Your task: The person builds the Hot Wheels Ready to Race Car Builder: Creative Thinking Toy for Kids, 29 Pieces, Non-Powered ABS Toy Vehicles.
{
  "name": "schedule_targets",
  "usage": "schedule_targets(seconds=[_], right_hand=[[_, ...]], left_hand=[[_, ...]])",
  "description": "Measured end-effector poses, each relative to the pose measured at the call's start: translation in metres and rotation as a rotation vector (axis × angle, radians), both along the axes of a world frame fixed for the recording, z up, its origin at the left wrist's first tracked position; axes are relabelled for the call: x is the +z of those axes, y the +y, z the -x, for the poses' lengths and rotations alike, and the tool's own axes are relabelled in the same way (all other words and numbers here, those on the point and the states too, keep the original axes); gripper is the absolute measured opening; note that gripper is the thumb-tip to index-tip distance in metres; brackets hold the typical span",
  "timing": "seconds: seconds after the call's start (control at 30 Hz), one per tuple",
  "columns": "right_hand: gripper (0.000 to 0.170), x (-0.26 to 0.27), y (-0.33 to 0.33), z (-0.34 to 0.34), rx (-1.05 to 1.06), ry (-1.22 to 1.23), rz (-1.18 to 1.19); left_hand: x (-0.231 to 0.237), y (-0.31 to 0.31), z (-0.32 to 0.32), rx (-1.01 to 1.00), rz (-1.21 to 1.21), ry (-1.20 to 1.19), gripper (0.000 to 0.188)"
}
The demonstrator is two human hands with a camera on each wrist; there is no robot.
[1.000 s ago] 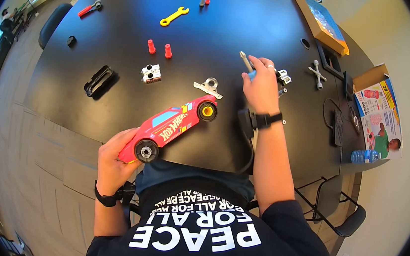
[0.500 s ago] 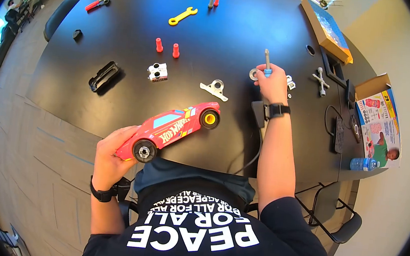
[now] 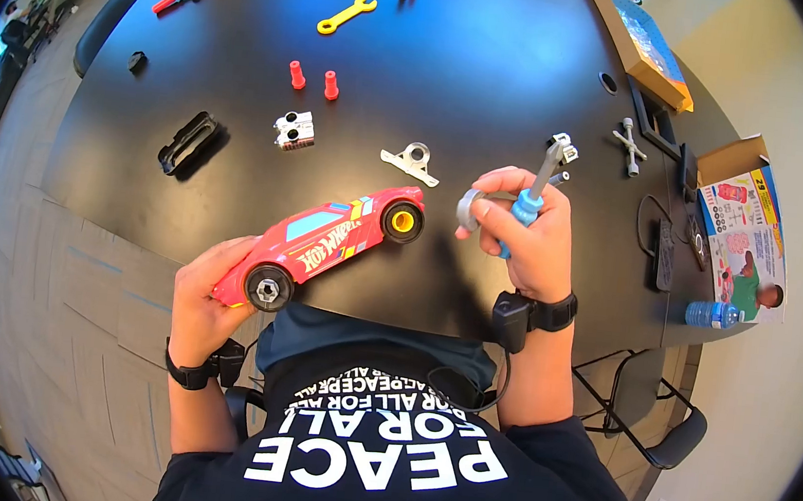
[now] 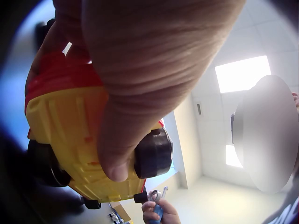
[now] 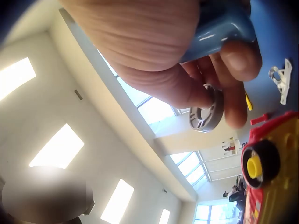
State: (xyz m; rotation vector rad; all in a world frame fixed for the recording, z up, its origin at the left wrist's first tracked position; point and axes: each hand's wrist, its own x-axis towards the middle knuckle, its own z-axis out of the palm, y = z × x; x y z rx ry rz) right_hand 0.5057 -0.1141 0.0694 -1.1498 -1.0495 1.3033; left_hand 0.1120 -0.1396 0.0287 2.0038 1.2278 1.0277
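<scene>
My left hand (image 3: 206,294) grips the rear of a red toy car (image 3: 325,233), held tilted over the table's front edge. In the left wrist view the thumb presses the car's yellow underside (image 4: 79,135). The near wheel (image 3: 269,288) has a grey hub; the other wheel (image 3: 403,221) shows a yellow centre. My right hand (image 3: 538,250) pinches a grey ring (image 3: 469,211) between thumb and finger and holds a blue-handled screwdriver (image 3: 526,208), its tip pointing up and away. In the right wrist view the ring (image 5: 207,109) is apart from the car's wheel (image 5: 260,163).
Beyond the car lie a white bracket (image 3: 411,162), a white engine piece (image 3: 294,131), red pegs (image 3: 331,85), a black frame (image 3: 188,143) and a yellow wrench (image 3: 347,15). A grey cross wrench (image 3: 629,147), boxes and a water bottle (image 3: 713,315) are at the right.
My right hand has come back towards my body from the parts at the right, with the grey ring pinched in it and the screwdriver still held. The car has shifted slightly left with my left hand.
</scene>
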Motion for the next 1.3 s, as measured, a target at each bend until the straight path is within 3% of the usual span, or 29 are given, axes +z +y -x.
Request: schedule_targets(seconds=[0.1,0.33,0.47,0.9,1.1,1.17,1.3], right_hand=[[0.011,0.001,-0.002,0.021,-0.018,-0.325,-0.291],[0.014,0.009,0.004,0.046,0.089,-0.539,-0.371],[0.013,0.002,0.012,0.050,0.047,-0.638,-0.474],[0.015,-0.011,0.008,0.054,-0.008,-0.690,-0.528],[0.042,-0.029,0.002,0.050,0.027,-0.697,-0.692],[0.053,-0.032,-0.001,0.048,0.007,-0.804,-0.710],[0.050,-0.035,-0.003,0.051,-0.042,-0.703,-0.691]], left_hand=[[0.001,-0.001,-0.001,0.002,0.008,0.011,0.054],[0.000,0.001,-0.001,0.004,-0.001,0.019,0.053],[-0.001,0.000,0.000,0.010,0.009,0.010,0.053],[-0.001,0.000,0.001,0.002,0.024,0.000,0.054],[0.001,0.002,0.001,0.005,0.023,0.013,0.054],[-0.002,0.002,0.000,0.013,-0.005,0.017,0.055],[0.003,0.005,-0.002,0.005,0.012,0.014,0.057]])
